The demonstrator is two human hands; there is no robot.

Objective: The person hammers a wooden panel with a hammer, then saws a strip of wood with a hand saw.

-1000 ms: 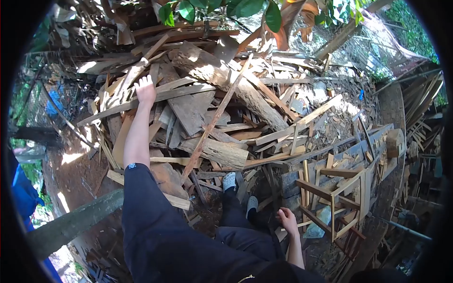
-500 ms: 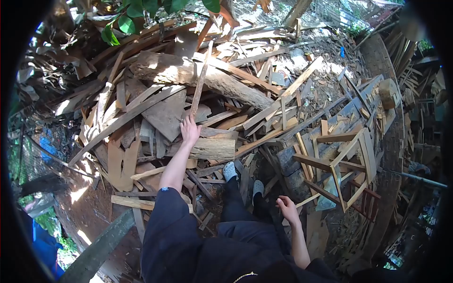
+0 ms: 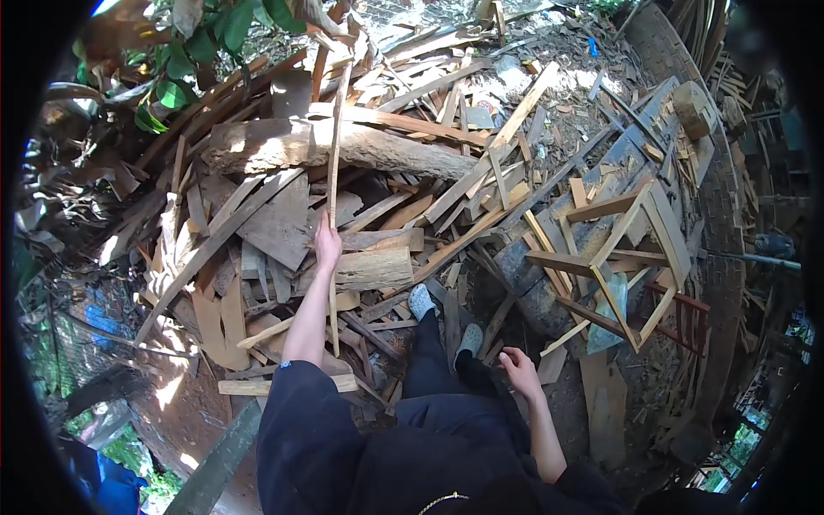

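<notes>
My left hand [image 3: 327,249] is closed around a long, thin wooden stick [image 3: 336,146], over the woodpile. The stick stands nearly vertical in the view, its lower part running down past my wrist. Just right of that hand lies a thick, rough wood block [image 3: 373,268]. Behind the stick a large weathered log [image 3: 275,144] stretches across the pile. My right hand [image 3: 521,373] hangs beside my leg with loosely bent fingers and nothing visible in it. A wooden frame [image 3: 601,262], shaped like a small stool, lies to its upper right.
Scrap boards [image 3: 275,210] and offcuts cover the ground around my feet [image 3: 421,302]. Green leaves [image 3: 176,64] hang at the upper left. A brick edge [image 3: 730,215] curves along the right. A grey beam [image 3: 215,463] slants at the lower left.
The stick has turned more upright, and its lower end now shows below my left hand. The whole scene has shifted as my head turned. My right hand still hangs at my side.
</notes>
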